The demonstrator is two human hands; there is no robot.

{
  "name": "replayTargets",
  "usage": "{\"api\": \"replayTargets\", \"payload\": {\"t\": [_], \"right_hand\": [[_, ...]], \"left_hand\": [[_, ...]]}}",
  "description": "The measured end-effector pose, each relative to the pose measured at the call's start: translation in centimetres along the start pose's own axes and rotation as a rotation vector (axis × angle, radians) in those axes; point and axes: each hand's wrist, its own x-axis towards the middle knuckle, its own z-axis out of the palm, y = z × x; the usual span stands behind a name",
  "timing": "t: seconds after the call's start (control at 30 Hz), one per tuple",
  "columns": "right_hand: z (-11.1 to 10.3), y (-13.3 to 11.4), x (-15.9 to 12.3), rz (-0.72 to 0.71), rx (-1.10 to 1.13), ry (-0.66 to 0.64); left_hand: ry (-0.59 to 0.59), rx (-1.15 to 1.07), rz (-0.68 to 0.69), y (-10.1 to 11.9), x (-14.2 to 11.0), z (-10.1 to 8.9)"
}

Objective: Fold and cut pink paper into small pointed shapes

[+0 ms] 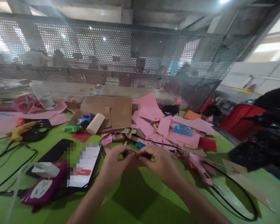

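Both my hands meet over the green table [135, 199] near its middle. My left hand [115, 163] and my right hand [160, 161] have their fingers pinched together around a small dark piece [134, 154] held between them; it is too small and blurred to name. A pink glue gun [199, 168] lies just right of my right hand, its black cord looping off to the right. A phone [84, 165] with a lit screen lies just left of my left hand.
Pink paper sheets [177, 129], brown cardboard [114, 110] and a paper roll [95, 123] crowd the back. A yellow glue gun [18, 131], a purple power strip [43, 186] with a white plug and black cables lie left. A perforated metal screen [130, 59] stands behind; dark bags [263, 137] sit right.
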Motion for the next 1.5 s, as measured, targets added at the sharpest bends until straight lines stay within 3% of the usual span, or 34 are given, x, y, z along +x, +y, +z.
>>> {"api": "replayTargets", "payload": {"t": [0.17,0.33,0.57,0.7,0.8,0.97,1.17,1.4,1.5], "right_hand": [[0.5,0.0,-0.1,0.019,0.056,0.014],[-0.3,0.4,0.1,0.068,0.148,0.039],[-1.2,1.7,0.6,0.136,0.309,0.094],[-1.5,2.1,0.8,0.151,0.322,0.203],[-1.4,2.0,0.8,0.172,0.456,0.244],[-0.3,1.2,0.7,0.219,0.666,0.141],[-0.2,1.4,0.7,0.198,0.602,0.235],[-0.3,1.2,0.6,0.247,0.571,0.105],[-0.2,1.3,0.7,0.245,0.517,0.137]], "left_hand": [[0.002,-0.119,-0.016,0.0,0.0,0.3],[0.117,-0.261,-0.153,0.0,0.1,-0.2],[0.213,-0.460,-0.228,-0.2,0.4,-0.5],[0.282,-0.532,-0.294,0.0,0.3,-0.5],[0.320,-0.577,-0.345,0.0,0.3,-0.5],[0.228,-0.535,-0.313,0.0,0.3,0.0],[0.105,-0.456,-0.296,-0.2,0.2,0.0],[0.118,-0.390,-0.237,-0.4,0.4,-0.3],[0.075,-0.402,-0.252,0.1,0.3,-0.1]]}}
